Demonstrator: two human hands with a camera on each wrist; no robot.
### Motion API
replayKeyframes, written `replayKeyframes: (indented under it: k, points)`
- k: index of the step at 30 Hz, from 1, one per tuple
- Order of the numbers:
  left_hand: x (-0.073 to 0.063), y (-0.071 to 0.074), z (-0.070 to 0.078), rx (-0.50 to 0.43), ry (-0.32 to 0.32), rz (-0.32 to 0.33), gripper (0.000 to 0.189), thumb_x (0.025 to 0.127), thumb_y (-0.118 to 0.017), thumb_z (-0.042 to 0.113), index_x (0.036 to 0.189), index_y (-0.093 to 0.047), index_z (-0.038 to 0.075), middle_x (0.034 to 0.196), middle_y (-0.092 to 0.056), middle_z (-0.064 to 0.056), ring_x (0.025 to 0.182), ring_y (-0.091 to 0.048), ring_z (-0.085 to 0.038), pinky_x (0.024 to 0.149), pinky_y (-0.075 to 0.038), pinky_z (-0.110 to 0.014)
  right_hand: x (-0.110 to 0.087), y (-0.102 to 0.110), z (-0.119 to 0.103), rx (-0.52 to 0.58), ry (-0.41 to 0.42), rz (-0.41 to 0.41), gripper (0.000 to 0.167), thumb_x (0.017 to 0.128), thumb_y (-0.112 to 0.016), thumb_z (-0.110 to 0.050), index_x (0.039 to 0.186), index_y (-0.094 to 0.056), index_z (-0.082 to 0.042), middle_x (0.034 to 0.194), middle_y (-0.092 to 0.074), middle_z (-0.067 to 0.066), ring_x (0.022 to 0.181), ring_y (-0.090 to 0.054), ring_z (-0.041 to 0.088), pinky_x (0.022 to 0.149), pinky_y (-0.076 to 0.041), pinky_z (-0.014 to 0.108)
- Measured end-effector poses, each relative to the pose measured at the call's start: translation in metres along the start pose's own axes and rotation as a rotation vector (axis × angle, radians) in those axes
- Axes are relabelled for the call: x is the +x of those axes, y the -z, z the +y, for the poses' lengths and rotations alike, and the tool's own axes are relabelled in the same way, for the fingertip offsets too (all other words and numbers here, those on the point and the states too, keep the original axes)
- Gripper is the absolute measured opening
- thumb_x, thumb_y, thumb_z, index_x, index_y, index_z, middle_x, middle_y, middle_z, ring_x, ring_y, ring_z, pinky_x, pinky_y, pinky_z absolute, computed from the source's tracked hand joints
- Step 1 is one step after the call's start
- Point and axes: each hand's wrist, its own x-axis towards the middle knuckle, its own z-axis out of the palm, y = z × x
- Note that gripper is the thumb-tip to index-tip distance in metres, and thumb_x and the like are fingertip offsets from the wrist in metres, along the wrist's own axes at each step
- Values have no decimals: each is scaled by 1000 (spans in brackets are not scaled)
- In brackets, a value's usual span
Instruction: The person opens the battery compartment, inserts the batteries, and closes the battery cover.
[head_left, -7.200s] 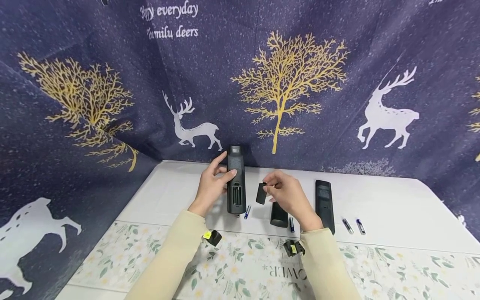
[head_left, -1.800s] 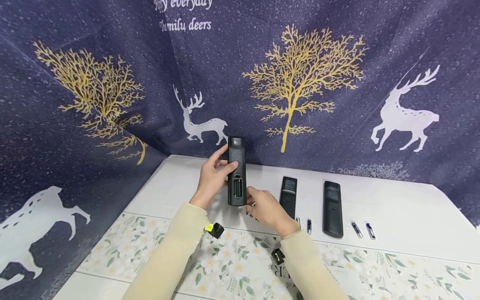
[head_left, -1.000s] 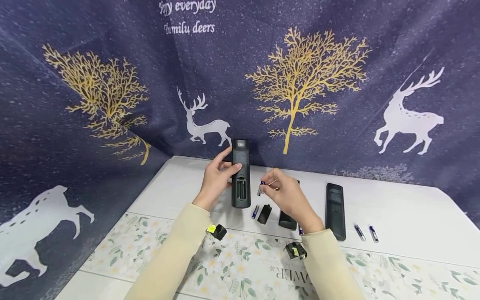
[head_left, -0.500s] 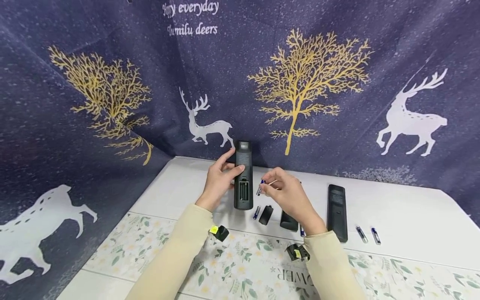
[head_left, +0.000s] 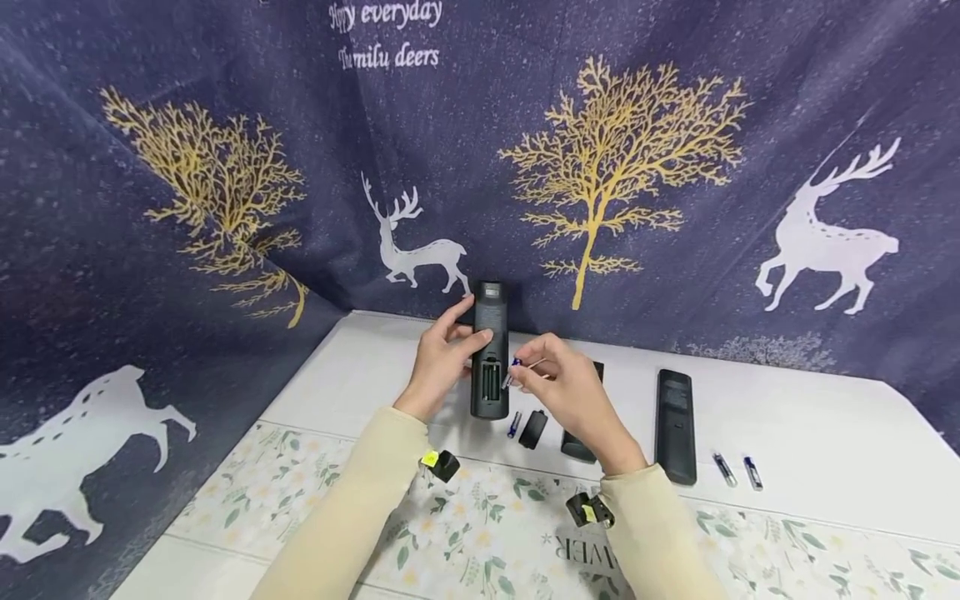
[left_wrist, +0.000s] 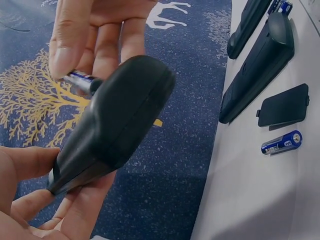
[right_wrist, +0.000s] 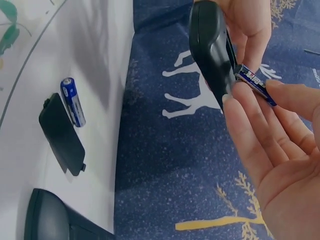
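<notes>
My left hand [head_left: 441, 365] grips a black remote control [head_left: 491, 321] upright, its back and uncovered battery compartment facing me in the head view. Between thumb and fingers my right hand [head_left: 562, 383] pinches a blue-and-silver battery [right_wrist: 255, 84], tilted, with one end right at the compartment's edge. In the left wrist view the remote's body hides part of that battery. A second battery [head_left: 514, 425] lies on the white table below the remote, beside the detached black battery cover [head_left: 533, 429].
Another black remote [head_left: 577, 442] lies partly behind my right hand. Farther right lie a third remote [head_left: 676, 427] and two batteries [head_left: 724, 469]. A flowered mat [head_left: 480, 533] covers the table's front, and a dark printed cloth [head_left: 480, 150] hangs behind.
The right hand set the battery cover on the table, picked up a battery and moved it left to the remote's compartment. The left hand still holds the remote upright.
</notes>
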Motion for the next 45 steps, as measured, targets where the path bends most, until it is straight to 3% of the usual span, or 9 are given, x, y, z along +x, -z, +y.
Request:
replayKeyframes:
  k: [5,11,15,21,26,36,45]
  points:
    - [2,-1,1,5,-9,-13,65,101,-76,18,159,-52,30,114,-71,-13,81,-69,-20,65,-59,-33,1,-5,-3,33,13,40,16,100,-76,-6,113,-68,-3,110,-74,12,91,-76,32,79,-63,34]
    - [-1,1,-1,-8,5,-23,66,101,-75,16,160,-51,29,113,-71,-14,80,-69,-20,68,-61,-35,-1,-14,-5,-35,17,56,15,99,-78,-12,112,-71,-8,109,-75,4,97,-75,17,82,-59,40]
    - [-1,1,0,-14,5,-30,66,101,-75,17,161,-49,30,114,-71,-13,81,-70,-20,69,-61,-35,0,-16,-5,-70,32,66,15,99,-79,-12,111,-71,-10,107,-76,2,96,-75,16,82,-60,42]
    - [3,-5,4,-13,-6,-29,64,101,-75,19,160,-51,32,113,-71,-11,81,-69,-21,67,-60,-35,2,-12,-7,-103,42,84,13,99,-78,-12,111,-72,-10,105,-77,3,88,-75,16,79,-61,38]
    - [4,-5,7,-11,-17,-30,64,102,-75,19,159,-51,33,116,-69,-12,84,-69,-21,71,-60,-40,3,-14,-8,-61,57,92,10,100,-76,-9,110,-74,-9,104,-77,4,81,-75,18,72,-62,32]
    - [-3,-5,-3,2,0,-43,66,101,-75,17,161,-50,31,112,-71,-14,84,-70,-21,70,-62,-38,-8,-25,0,-122,60,125,10,98,-79,-12,108,-80,-13,102,-75,-2,79,-70,11,73,-61,33]
    - [-2,-3,0,-19,4,-41,65,102,-75,18,160,-51,33,116,-69,-14,86,-70,-21,71,-61,-38,-1,-26,5,-152,141,134,15,97,-79,-7,111,-83,-9,97,-73,-2,70,-66,10,62,-57,28]
